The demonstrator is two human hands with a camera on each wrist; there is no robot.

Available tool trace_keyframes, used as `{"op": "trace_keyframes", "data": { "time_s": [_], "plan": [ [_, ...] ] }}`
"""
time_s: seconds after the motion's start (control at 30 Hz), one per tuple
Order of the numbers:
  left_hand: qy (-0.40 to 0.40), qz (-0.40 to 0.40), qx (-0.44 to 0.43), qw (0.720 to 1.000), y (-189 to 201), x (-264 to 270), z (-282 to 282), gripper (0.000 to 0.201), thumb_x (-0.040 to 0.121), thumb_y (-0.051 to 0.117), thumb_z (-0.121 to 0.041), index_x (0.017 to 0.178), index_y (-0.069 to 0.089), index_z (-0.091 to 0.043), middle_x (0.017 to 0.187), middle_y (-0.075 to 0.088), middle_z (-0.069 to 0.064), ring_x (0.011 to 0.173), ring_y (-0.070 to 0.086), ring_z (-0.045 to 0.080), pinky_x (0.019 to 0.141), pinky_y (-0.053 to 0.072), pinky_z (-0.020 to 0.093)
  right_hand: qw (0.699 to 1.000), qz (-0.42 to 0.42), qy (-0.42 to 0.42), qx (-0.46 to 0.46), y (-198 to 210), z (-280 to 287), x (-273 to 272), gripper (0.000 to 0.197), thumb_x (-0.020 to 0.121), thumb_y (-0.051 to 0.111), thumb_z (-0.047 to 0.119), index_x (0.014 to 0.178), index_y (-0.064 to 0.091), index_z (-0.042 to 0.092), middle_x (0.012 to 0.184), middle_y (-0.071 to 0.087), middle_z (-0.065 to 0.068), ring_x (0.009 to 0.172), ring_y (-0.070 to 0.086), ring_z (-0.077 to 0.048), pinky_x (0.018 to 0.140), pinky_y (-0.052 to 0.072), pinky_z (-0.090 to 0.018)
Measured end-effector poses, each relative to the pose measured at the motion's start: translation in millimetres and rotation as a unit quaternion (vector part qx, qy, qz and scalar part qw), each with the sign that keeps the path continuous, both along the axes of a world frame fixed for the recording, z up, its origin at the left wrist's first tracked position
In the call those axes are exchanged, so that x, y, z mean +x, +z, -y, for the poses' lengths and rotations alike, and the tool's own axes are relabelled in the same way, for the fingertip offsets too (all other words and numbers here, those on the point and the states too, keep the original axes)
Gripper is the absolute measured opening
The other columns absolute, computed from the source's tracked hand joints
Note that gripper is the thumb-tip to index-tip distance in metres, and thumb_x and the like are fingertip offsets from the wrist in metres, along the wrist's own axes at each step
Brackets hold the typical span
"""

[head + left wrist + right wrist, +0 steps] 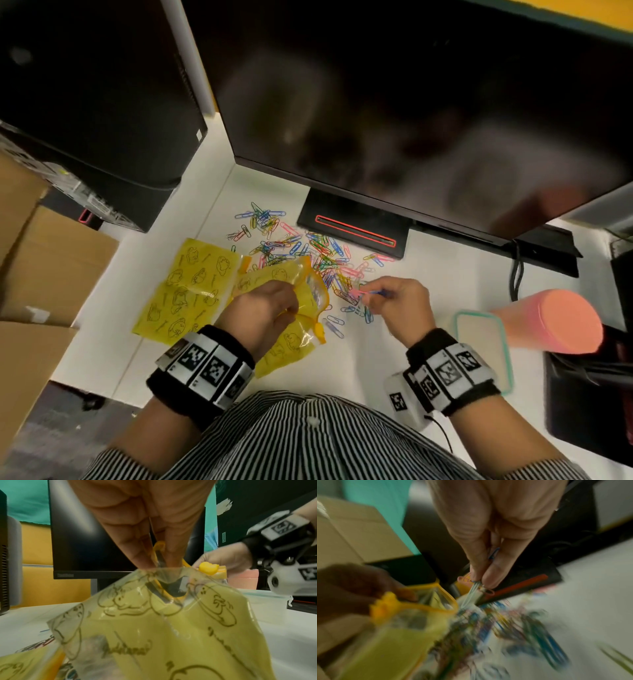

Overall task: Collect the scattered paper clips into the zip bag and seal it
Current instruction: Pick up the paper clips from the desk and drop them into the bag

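Observation:
A yellow zip bag point(310, 296) with cartoon prints and an orange zip rim stands with its mouth held open. My left hand point(265, 305) pinches its near rim; in the left wrist view the fingers point(142, 550) grip the rim above the bag point(171, 635) and its yellow slider point(208, 568). Many coloured paper clips point(301, 246) lie scattered on the white desk point(428, 284) beyond the bag. My right hand point(394, 299) pinches a few clips point(371, 293) just right of the bag's mouth. The right wrist view is blurred; the pinched clips point(481, 586) hang beside the bag's mouth point(436, 599).
Two more yellow bags point(191, 284) lie flat to the left. A monitor point(411, 102) and its base point(356, 229) stand behind the clips. A pink bottle point(555, 325) and a teal-rimmed lid point(483, 342) lie to the right, cardboard boxes point(51, 267) to the left.

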State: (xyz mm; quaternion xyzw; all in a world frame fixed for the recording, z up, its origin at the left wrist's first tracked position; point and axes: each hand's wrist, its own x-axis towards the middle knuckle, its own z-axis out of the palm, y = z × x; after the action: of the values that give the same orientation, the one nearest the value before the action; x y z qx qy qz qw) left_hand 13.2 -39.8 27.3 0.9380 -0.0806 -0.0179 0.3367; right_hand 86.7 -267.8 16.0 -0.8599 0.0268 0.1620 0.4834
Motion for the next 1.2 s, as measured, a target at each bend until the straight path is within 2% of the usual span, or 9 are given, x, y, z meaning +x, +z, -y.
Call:
{"op": "trace_keyframes", "data": {
  "time_s": [0.13, 0.27, 0.4, 0.47, 0.57, 0.67, 0.83, 1.07, 1.2],
  "plan": [
    [-0.015, -0.007, 0.002, 1.000, 6.5, 7.8, 4.5, 0.006, 0.066, 0.061, -0.019, 0.071, 0.057, -0.020, 0.099, 0.068, 0.007, 0.078, 0.068, 0.027, 0.065, 0.056, 0.036, 0.993, -0.027, 0.059, 0.098, 43.4, -20.6, 2.4, 0.012, 0.072, 0.073, -0.005, 0.075, 0.074, 0.006, 0.065, 0.065, -0.004, 0.053, 0.059, -0.007, 0.056, 0.057, -0.026],
    [-0.019, -0.007, -0.010, 1.000, 13.6, 10.6, 9.7, 0.010, 0.066, 0.062, -0.019, 0.073, 0.055, -0.022, 0.104, 0.067, 0.008, 0.081, 0.067, 0.023, 0.070, 0.052, 0.027, 0.987, -0.010, 0.162, 0.010, 46.3, -54.1, 2.9, 0.025, 0.068, 0.079, 0.004, 0.091, 0.073, 0.010, 0.075, 0.065, 0.000, 0.071, 0.064, -0.017, 0.073, 0.054, -0.032],
    [0.013, -0.007, -0.028, 0.999, 13.2, 8.1, 0.7, 0.013, 0.064, 0.064, -0.017, 0.072, 0.054, -0.021, 0.102, 0.067, 0.010, 0.084, 0.061, 0.014, 0.066, 0.037, 0.016, 0.997, 0.023, 0.054, 0.057, 43.0, -44.3, 16.0, 0.017, 0.077, 0.071, 0.006, 0.077, 0.070, 0.022, 0.078, 0.066, 0.001, 0.077, 0.066, -0.026, 0.072, 0.056, -0.039],
    [0.033, -0.012, -0.020, 0.999, 13.4, 4.4, -6.5, 0.013, 0.064, 0.067, -0.017, 0.068, 0.056, -0.021, 0.101, 0.068, 0.009, 0.076, 0.060, 0.013, 0.061, 0.034, 0.013, 0.998, 0.031, 0.032, -0.052, 25.9, -22.1, 24.6, 0.015, 0.077, 0.072, 0.011, 0.088, 0.069, 0.020, 0.092, 0.067, 0.001, 0.091, 0.066, -0.026, 0.082, 0.054, -0.034],
    [0.055, -0.028, -0.001, 0.998, 15.0, 0.0, -11.3, 0.017, 0.064, 0.076, -0.004, 0.065, 0.062, -0.013, 0.104, 0.068, 0.010, 0.067, 0.063, 0.023, 0.062, 0.037, 0.015, 0.945, -0.098, 0.151, -0.272, -10.3, -2.0, 17.9, 0.087, 0.065, 0.083, 0.034, 0.138, 0.038, 0.018, 0.138, 0.044, -0.010, 0.127, 0.043, -0.030, 0.103, 0.038, -0.031],
    [0.054, -0.024, 0.000, 0.998, 16.0, 0.9, -11.8, 0.020, 0.063, 0.077, -0.002, 0.065, 0.061, -0.013, 0.103, 0.068, 0.010, 0.067, 0.061, 0.019, 0.060, 0.037, 0.015, 0.924, -0.090, 0.206, -0.310, -34.6, -9.6, 7.5, 0.099, 0.068, 0.079, 0.032, 0.146, 0.018, 0.030, 0.151, 0.023, -0.010, 0.134, 0.026, -0.035, 0.109, 0.033, -0.041],
    [0.052, -0.013, -0.001, 0.999, 14.7, -1.4, -10.8, 0.021, 0.061, 0.079, -0.003, 0.064, 0.061, -0.014, 0.100, 0.069, 0.009, 0.070, 0.058, 0.012, 0.058, 0.037, 0.014, 0.933, 0.009, 0.207, -0.295, -47.8, -31.9, 10.4, 0.042, 0.082, 0.055, 0.005, 0.123, 0.057, 0.016, 0.125, 0.047, -0.012, 0.116, 0.045, -0.033, 0.097, 0.046, -0.035],
    [0.041, -0.004, -0.024, 0.999, 6.9, -0.2, -9.3, 0.015, 0.063, 0.073, -0.003, 0.064, 0.060, -0.011, 0.100, 0.068, 0.013, 0.089, 0.047, 0.015, 0.058, 0.032, 0.013, 0.938, 0.033, 0.183, -0.294, -45.4, -27.4, 15.7, 0.029, 0.083, 0.048, 0.002, 0.103, 0.068, 0.009, 0.103, 0.066, -0.017, 0.098, 0.060, -0.034, 0.079, 0.045, -0.028],
    [0.031, -0.013, -0.024, 0.999, 4.7, 1.7, -5.8, 0.011, 0.063, 0.069, -0.008, 0.064, 0.060, -0.014, 0.099, 0.068, 0.012, 0.073, 0.058, 0.013, 0.057, 0.033, 0.013, 0.977, -0.006, 0.086, -0.196, -22.5, -15.4, 18.1, 0.015, 0.078, 0.066, 0.003, 0.091, 0.074, 0.006, 0.089, 0.073, -0.012, 0.084, 0.064, -0.026, 0.078, 0.043, -0.021]
  ]
}}
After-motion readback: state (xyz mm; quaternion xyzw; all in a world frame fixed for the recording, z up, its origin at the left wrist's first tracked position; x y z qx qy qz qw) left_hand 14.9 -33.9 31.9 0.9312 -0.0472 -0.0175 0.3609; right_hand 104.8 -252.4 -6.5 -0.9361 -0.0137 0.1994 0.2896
